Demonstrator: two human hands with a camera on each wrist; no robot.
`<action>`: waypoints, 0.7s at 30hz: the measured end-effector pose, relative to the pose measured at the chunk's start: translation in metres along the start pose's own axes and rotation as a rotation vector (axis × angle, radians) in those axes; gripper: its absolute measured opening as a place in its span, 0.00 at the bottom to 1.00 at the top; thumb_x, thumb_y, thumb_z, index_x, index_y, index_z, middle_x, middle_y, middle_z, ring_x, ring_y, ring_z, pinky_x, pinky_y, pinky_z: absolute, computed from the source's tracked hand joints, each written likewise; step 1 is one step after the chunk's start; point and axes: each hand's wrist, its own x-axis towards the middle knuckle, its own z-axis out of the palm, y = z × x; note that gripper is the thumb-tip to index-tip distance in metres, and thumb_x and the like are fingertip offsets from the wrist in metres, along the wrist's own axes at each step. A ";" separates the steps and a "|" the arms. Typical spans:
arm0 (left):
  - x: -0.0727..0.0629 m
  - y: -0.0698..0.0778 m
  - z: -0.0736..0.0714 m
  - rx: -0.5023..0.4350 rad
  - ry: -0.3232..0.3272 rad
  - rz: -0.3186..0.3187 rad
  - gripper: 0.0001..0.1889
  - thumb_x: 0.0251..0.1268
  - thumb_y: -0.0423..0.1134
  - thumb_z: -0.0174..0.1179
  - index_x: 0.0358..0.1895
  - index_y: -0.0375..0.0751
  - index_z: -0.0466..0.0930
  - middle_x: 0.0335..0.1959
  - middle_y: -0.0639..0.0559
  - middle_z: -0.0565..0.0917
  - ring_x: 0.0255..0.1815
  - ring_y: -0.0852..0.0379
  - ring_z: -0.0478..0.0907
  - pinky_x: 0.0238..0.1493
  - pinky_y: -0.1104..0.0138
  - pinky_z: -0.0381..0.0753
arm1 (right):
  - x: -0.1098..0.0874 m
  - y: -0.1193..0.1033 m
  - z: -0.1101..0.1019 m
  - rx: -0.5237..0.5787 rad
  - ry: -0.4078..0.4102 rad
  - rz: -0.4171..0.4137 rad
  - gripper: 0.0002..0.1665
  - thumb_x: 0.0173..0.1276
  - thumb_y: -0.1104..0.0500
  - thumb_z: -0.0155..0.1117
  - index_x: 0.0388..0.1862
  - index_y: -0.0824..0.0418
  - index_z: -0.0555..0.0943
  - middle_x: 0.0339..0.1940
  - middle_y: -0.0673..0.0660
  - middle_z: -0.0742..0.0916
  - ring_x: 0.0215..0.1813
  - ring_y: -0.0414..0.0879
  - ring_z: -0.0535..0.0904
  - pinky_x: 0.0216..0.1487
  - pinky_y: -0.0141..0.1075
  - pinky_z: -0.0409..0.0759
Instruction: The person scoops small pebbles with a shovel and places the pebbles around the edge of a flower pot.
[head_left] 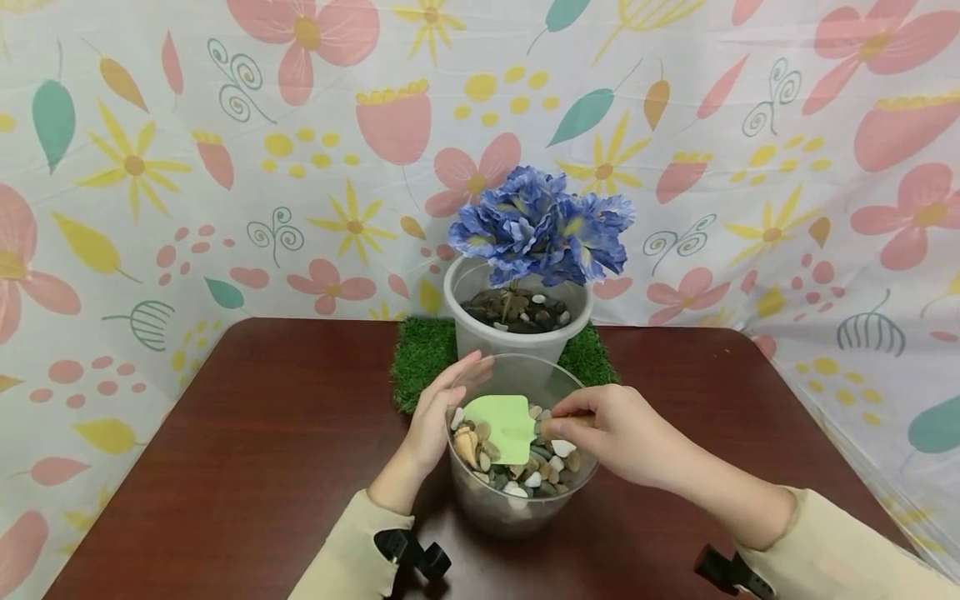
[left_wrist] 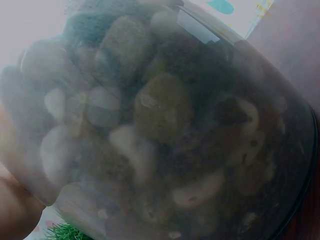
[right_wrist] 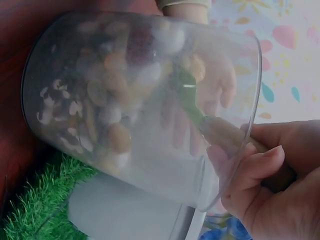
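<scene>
A clear plastic bucket [head_left: 517, 521] stands on the table, partly filled with mixed pebbles [head_left: 555, 468] and an orange-tan seashell [head_left: 467, 444]. Inside it, a small trowel [head_left: 506, 425] with a light green blade lies low over the stones, blade pointing left. My right hand [head_left: 622, 433] pinches the trowel's wooden handle [right_wrist: 225, 135] at the bucket's right rim. Against the bucket's left side rests my left hand [head_left: 433, 417], its fingers extended along the outer wall; they show through the plastic in the right wrist view. Pebbles behind the hazy wall fill the left wrist view.
Right behind the bucket stands a white flowerpot [head_left: 510, 340] with blue artificial flowers [head_left: 540, 225] and dark stones in it. Under the pot is a green artificial grass mat [head_left: 420, 358]. A patterned cloth [head_left: 300, 167] hangs behind the dark wooden table [head_left: 262, 433].
</scene>
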 end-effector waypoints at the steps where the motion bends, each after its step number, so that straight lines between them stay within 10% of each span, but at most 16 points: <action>1: 0.000 0.000 0.000 -0.001 -0.001 0.000 0.29 0.67 0.37 0.34 0.70 0.28 0.55 0.67 0.31 0.66 0.68 0.35 0.63 0.71 0.43 0.54 | 0.000 0.000 0.000 -0.001 0.002 0.012 0.12 0.64 0.48 0.62 0.38 0.52 0.86 0.31 0.46 0.88 0.17 0.34 0.68 0.18 0.29 0.67; 9: 0.001 -0.001 0.000 0.024 0.008 0.009 0.29 0.67 0.38 0.34 0.70 0.28 0.56 0.67 0.32 0.67 0.67 0.35 0.65 0.70 0.42 0.56 | -0.002 0.001 -0.001 0.018 -0.017 0.052 0.11 0.63 0.45 0.63 0.35 0.48 0.86 0.26 0.48 0.86 0.16 0.34 0.67 0.19 0.30 0.69; 21: 0.000 0.001 0.001 0.014 0.008 -0.005 0.30 0.66 0.37 0.34 0.71 0.29 0.56 0.67 0.33 0.67 0.68 0.36 0.64 0.70 0.42 0.54 | -0.009 -0.009 0.001 -0.154 -0.020 -0.134 0.12 0.67 0.48 0.59 0.38 0.52 0.85 0.29 0.41 0.85 0.26 0.28 0.74 0.26 0.27 0.74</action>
